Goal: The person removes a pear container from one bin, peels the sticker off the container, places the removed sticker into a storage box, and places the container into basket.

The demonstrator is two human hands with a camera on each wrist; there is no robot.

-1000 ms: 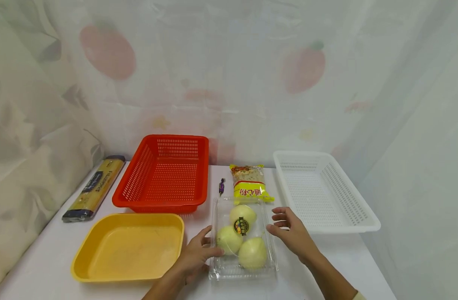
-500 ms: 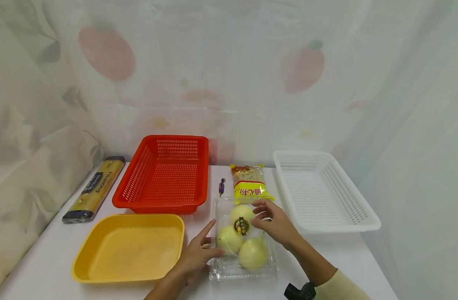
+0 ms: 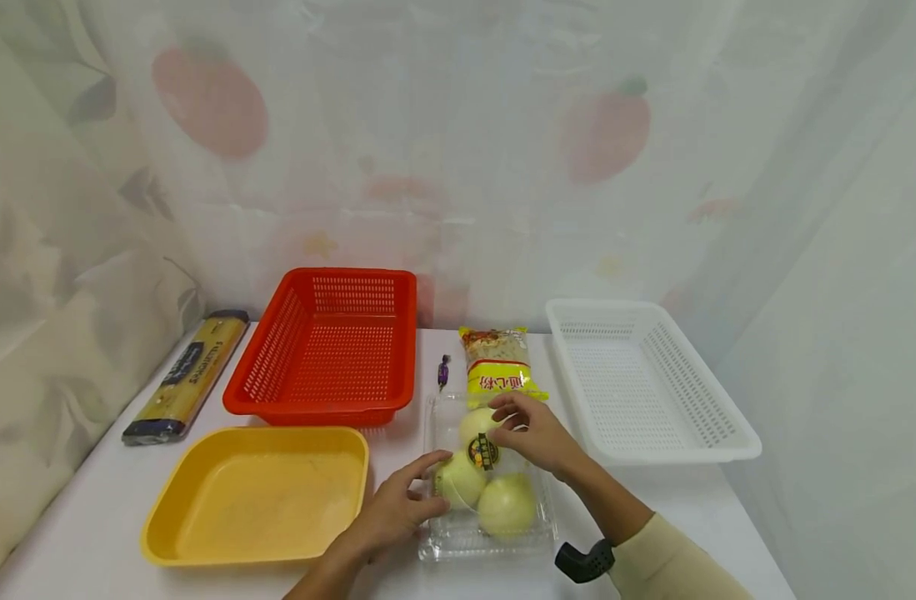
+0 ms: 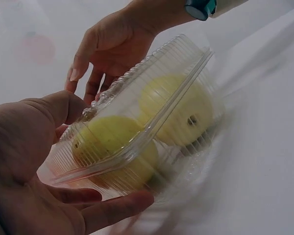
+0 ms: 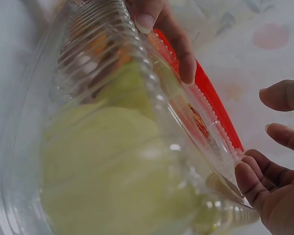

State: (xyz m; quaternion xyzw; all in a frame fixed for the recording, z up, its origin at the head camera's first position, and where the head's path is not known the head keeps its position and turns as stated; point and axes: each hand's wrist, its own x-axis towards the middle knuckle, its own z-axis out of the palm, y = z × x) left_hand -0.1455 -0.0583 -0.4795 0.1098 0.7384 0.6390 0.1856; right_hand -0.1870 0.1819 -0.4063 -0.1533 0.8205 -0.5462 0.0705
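Note:
A clear plastic clamshell box [image 3: 488, 546] with three pale yellow-green round fruits [image 3: 506, 504] lies in the middle of the table. A dark round sticker [image 3: 483, 452] shows on its lid. My left hand [image 3: 393, 508] holds the box's left side, thumb and index finger over the lid's edge and other fingers along the side wall, as the left wrist view shows. Above the lid, beside the sticker, my right hand [image 3: 536, 433] hovers with loosely bent, spread fingers. In the right wrist view its nearest fingertips [image 5: 245, 169] are right at the lid's edge.
Left of the box stand a yellow tray [image 3: 266, 554] and, behind it, a red basket [image 3: 318, 410]. A spaghetti pack [image 3: 191, 375] lies far left. Behind the box are a yellow pasta bag [image 3: 498, 373] and a purple wrapped candy [image 3: 443, 372]. A white basket [image 3: 675, 458] stands right.
My right hand has moved left from beside the box to over its lid, near the sticker. My left index finger has come over the lid's edge. The box has stayed in place.

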